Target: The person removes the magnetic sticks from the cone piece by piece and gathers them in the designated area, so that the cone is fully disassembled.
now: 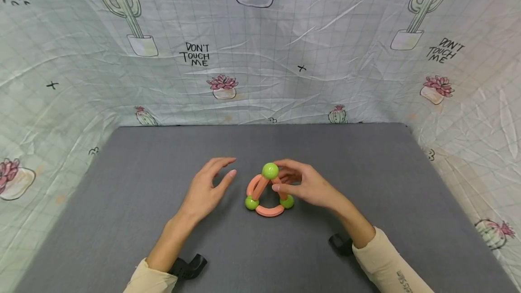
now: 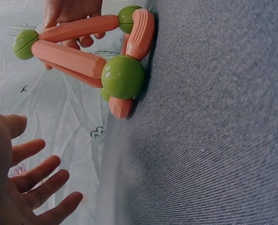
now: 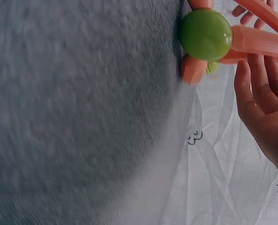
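A pyramid of orange rods and green balls [image 1: 270, 171] stands upright on the grey tabletop. It is a ball-and-rod toy; straight ribbed rods [image 2: 71, 58] rise to the top ball, and curved rods [image 1: 270, 211] join the lower balls. My right hand [image 1: 311, 186] is at its right side, thumb and fingers apart around the upper part of the right rod, the index finger partly hidden behind the top ball. In the right wrist view its fingers [image 3: 258, 86] reach to the rods. My left hand [image 1: 205, 191] hangs to the left of the pyramid, fingers spread, holding nothing.
The grey tabletop [image 1: 163, 157] runs back to a pale cloth [image 1: 260, 35] printed with cacti, which hangs behind and at both sides. Black bands with mounts [image 1: 189, 267] sit at both wrists, below the cream sleeves [image 1: 386, 261].
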Available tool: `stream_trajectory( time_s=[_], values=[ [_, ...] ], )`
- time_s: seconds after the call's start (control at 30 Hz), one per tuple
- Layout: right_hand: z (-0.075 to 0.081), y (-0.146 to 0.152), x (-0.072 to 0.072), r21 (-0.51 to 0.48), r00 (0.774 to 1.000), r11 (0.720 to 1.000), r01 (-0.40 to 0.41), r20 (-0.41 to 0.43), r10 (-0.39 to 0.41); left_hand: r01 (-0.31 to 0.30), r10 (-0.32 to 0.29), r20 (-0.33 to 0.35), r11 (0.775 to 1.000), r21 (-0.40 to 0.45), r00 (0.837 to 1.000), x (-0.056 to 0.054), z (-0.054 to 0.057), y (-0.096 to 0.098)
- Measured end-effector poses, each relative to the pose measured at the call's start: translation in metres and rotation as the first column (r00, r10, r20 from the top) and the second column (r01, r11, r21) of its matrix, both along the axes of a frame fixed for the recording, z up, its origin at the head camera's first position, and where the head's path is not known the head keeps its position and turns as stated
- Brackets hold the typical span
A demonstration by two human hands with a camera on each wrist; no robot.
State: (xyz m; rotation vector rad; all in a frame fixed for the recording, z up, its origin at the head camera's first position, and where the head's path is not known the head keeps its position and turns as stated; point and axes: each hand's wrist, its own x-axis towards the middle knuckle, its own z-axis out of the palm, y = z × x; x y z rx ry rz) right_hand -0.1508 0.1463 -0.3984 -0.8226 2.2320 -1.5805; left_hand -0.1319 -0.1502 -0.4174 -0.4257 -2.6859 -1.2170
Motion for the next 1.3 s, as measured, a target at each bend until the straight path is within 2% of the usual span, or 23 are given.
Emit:
stream_trajectory(
  time_s=[0.1,0.37,0.6,0.9,1.07,1.3],
  values=[
    [-0.003,-0.004,0.001,-0.048,0.999,0.999,-0.017,0.047,0.02,0.0,0.0,0.015,1.0,0.008,1.0,0.001,-0.001,0.001],
    [-0.007,-0.012,0.002,-0.079,0.991,0.997,0.004,0.135,0.007,0.001,-0.001,0.004,1.0,0.006,1.0,0.0,-0.005,0.003],
    [-0.009,-0.017,0.002,-0.092,0.991,0.995,0.028,0.135,-0.016,0.002,-0.002,0.022,0.999,0.039,1.0,0.001,-0.005,0.005],
    [-0.012,-0.018,0.003,-0.109,0.991,0.993,0.04,0.132,-0.026,0.027,-0.028,0.002,0.992,0.125,1.0,0.0,0.007,0.01],
    [-0.01,-0.018,0.003,-0.103,0.99,0.994,0.043,0.135,-0.029,0.065,-0.065,-0.008,0.977,0.202,0.998,-0.002,0.015,0.017],
    [-0.011,-0.018,0.003,-0.092,0.993,0.995,0.045,0.11,-0.034,0.12,-0.13,0.01,0.942,0.314,0.992,-0.005,0.023,0.025]
  ],
)
